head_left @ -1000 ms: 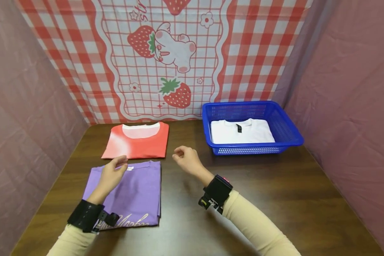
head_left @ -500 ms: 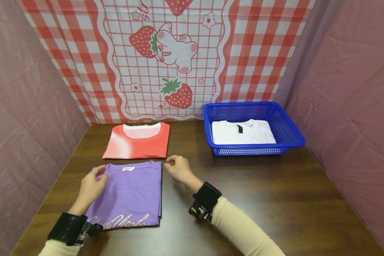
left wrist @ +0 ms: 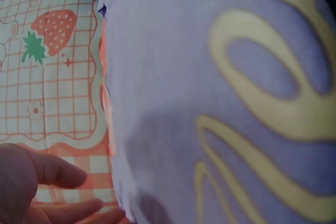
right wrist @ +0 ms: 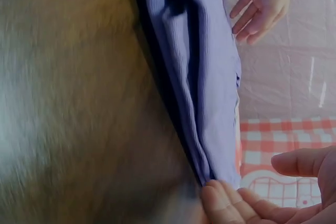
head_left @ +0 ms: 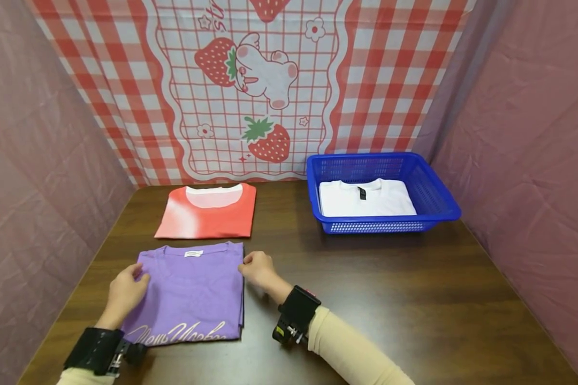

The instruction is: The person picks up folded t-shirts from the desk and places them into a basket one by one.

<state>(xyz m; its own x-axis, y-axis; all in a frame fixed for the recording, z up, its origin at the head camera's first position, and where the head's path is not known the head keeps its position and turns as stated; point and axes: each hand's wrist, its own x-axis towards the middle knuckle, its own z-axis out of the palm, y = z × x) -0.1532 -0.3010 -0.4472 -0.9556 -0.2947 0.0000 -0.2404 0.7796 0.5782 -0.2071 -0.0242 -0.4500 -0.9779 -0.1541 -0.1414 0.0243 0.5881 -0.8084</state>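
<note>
A folded purple T-shirt with pale script lettering lies on the left part of the table, a white label at its neckline. My left hand is at its left edge, fingers loosely bent and the thumb held apart in the left wrist view. At the opposite edge is my right hand. The right wrist view shows those fingertips right at the layered side of the shirt, while the thumb stands away from them. Behind the purple shirt lies a folded red and white T-shirt.
A blue plastic basket stands at the back right with a folded white T-shirt inside. The brown wooden table ends at a checked strawberry curtain. Pink cloth walls stand on both sides.
Both hands have come down toward me and to the left, the left from over the purple T-shirt to its left edge, the right to its right edge. The shirts and basket stay put.
</note>
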